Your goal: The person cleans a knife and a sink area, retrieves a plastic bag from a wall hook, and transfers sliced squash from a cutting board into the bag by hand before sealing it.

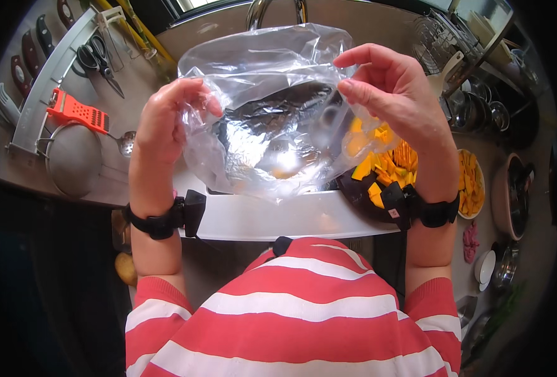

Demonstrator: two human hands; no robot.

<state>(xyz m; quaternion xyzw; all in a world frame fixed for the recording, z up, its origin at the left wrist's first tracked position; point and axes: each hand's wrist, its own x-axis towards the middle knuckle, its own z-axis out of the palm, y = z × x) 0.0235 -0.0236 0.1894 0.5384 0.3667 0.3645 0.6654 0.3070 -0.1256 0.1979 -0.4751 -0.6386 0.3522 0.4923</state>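
Note:
A clear plastic bag [264,61] is spread over the sink area, its mouth held wide between both hands. My left hand [177,110] grips the bag's left edge with curled fingers. At the upper right, my right hand [382,85] pinches the opposite edge between thumb and fingers. Through the film I see shiny, wrinkled reflections and a dark sink basin. Cut pieces of orange pumpkin [396,165] lie in a dark container [358,198] beneath my right forearm, partly hidden by it.
A faucet [278,12] stands behind the bag. Knives, scissors [97,61], a red grater [78,111] and a mesh strainer [74,159] hang from a rack at left. At right are a plate of sliced pumpkin [470,184], a pink-rimmed pot [511,195] and a dish rack [476,56].

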